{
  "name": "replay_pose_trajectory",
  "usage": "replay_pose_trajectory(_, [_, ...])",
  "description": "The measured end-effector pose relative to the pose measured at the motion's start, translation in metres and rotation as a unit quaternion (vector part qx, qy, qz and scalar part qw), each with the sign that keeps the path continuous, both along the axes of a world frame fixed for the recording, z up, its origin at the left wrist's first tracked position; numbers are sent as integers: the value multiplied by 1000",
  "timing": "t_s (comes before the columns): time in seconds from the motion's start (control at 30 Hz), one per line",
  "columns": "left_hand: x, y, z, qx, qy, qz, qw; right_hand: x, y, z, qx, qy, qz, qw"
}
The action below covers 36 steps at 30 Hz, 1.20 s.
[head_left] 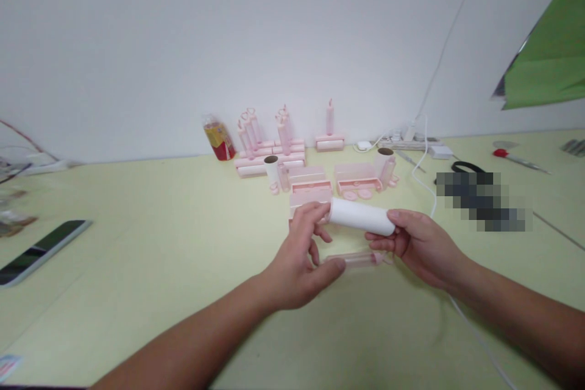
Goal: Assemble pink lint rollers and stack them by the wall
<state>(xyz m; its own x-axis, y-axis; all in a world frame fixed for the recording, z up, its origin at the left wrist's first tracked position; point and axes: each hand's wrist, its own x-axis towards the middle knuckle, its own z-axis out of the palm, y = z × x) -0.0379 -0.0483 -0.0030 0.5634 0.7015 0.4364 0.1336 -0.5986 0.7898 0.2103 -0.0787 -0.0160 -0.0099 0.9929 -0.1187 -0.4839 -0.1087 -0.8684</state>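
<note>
A white roll (361, 217) is held nearly level above the table, its right end gripped between the thumb and fingers of my right hand (415, 237). My left hand (308, 256) has thumb and fingers apart, with its fingertips by the roll's left end. Beneath the roll, a clear pink tube (359, 259) lies beside my left thumb. Just behind my left fingers is an open pink case (311, 195). Another open pink case (359, 180) stands to its right, with small round pink pieces in front.
Several pink handled rollers (286, 134) stand near the wall, beside a red and yellow packet (220, 140). A phone (43, 250) lies at left. A white cable (427, 189), a power strip (406, 144) and a red-capped tool (516, 158) are at right.
</note>
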Motion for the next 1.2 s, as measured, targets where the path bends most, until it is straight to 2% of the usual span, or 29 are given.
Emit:
replay_pose_trajectory(0.07, [-1, 0, 2, 7, 32, -30, 999, 1, 0, 0, 3, 1, -7, 1000])
replay_pose_trajectory(0.27, [-5, 4, 7, 24, 49, -35, 998, 2, 2, -2, 18, 14, -3, 1000])
replay_pose_trajectory(0.37, [-6, 6, 8, 62, 63, -31, 996, 3, 3, -3, 34, 24, -5, 999])
replay_pose_trajectory(0.43, [-8, 9, 10, 116, 77, 4, 990, 5, 4, -3, 43, 22, -13, 999])
replay_pose_trajectory(0.5, [-11, 15, 11, 165, 100, 64, 979, 7, 6, -4, 51, 18, -24, 998])
replay_pose_trajectory(0.6, [-16, 26, 11, 189, 179, 141, 955, 10, 9, -4, 56, 19, -38, 998])
replay_pose_trajectory(0.73, [-19, 33, 9, 181, 312, 144, 921, 10, 11, -4, 49, 38, -51, 997])
replay_pose_trajectory(0.83, [-17, 32, 8, 176, 371, 135, 902, 9, 10, -2, 44, 40, -52, 997])
replay_pose_trajectory(0.97, [-17, 33, 6, 149, 397, 170, 890, 6, 8, 1, 32, 38, -60, 997])
replay_pose_trajectory(1.07, [-20, 37, 3, 72, 402, 199, 891, 4, 7, 4, 18, 40, -69, 997])
replay_pose_trajectory(1.2, [-21, 41, 2, -2, 412, 192, 891, 1, 5, 6, -6, 31, -63, 998])
